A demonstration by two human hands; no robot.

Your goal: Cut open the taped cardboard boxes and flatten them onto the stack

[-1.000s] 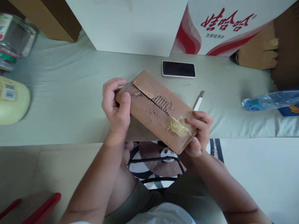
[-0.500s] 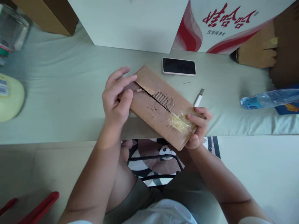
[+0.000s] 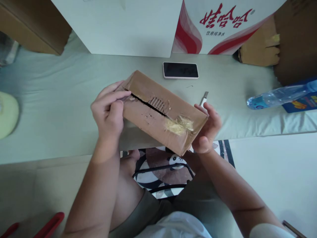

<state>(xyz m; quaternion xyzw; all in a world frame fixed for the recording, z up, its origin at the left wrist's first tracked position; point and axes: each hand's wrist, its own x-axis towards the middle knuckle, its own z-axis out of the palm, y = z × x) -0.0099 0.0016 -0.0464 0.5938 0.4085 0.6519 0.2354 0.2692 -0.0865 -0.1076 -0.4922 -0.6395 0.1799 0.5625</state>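
Observation:
A brown cardboard box (image 3: pixel 146 115) is held tilted above the cloth-covered surface. A dark slit runs between its top flaps, with torn ridges beside it and crumpled yellowish tape (image 3: pixel 177 126) towards the right end. My left hand (image 3: pixel 109 107) grips the box's left end, thumb on the near side and a finger by the slit. At the right end, my right hand (image 3: pixel 208 130) has its thumb and fingers apart around the corner; whether it touches the box is unclear. Just beyond those fingers lies a white-handled cutter (image 3: pixel 204 98), its handle partly hidden.
A phone (image 3: pixel 180 70) lies behind the box, before a large white-and-red carton (image 3: pixel 138 29). To the right are a plastic water bottle (image 3: pixel 277 96) and a torn cardboard box (image 3: pixel 260 46). A pale yellow container (image 3: pixel 7 114) stands at the left. Red handles (image 3: pixel 51 224) show below left.
The box has shifted left in view and tipped, showing more of its right end. My right hand's grip has loosened and its fingers have spread; my left hand keeps hold.

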